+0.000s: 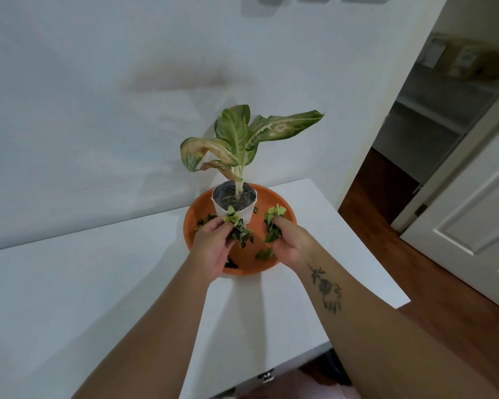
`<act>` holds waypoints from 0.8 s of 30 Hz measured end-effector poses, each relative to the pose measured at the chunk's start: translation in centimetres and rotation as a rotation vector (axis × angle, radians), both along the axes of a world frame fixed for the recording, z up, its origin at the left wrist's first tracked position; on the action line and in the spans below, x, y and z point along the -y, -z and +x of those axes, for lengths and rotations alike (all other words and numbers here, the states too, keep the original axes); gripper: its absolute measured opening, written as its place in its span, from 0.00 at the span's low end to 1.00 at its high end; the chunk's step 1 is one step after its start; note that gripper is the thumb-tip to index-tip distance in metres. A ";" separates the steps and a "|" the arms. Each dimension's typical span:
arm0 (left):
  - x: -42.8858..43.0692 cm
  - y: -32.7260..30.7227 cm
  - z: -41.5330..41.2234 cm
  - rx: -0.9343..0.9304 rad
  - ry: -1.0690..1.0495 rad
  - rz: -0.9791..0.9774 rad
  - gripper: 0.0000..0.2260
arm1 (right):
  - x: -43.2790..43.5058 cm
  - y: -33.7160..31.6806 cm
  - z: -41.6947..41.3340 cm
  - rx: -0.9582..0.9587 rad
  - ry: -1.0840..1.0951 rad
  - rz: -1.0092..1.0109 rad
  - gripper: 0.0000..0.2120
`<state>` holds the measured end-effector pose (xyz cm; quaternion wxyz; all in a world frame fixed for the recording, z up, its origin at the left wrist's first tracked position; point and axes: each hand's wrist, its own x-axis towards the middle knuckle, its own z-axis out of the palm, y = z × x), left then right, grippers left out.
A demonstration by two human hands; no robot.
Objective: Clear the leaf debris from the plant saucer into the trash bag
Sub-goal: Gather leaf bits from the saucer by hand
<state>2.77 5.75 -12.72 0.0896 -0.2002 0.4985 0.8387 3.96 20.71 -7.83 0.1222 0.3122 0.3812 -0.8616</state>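
An orange plant saucer (285, 214) rests on the white table top (98, 283) by the wall. A white pot (236, 208) with a green, partly browned plant (242, 136) stands in the saucer's far half. My left hand (213, 249) hovers over the saucer's near left part, pinching a clump of green leaf debris (238, 230). Over the near right part, my right hand (288, 243) grips a second clump of leaf debris (272, 224). Loose leaf bits (264, 254) still lie in the saucer, some at the left rim (205, 220). No trash bag is in view.
The table's right edge (366, 249) drops to a brown wooden floor (386, 226). A white door (478, 214) stands open at the right, with a doorway behind it. A drawer knob (267, 377) shows below the table's front edge.
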 end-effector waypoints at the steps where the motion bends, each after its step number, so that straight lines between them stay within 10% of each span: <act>1: -0.4 -0.1 0.0 -0.001 0.003 0.010 0.08 | -0.3 -0.1 0.0 0.002 0.017 -0.016 0.07; 24: -18.5 0.2 0.9 -0.028 0.133 0.087 0.08 | -18.7 3.3 1.1 -0.091 0.201 -0.062 0.04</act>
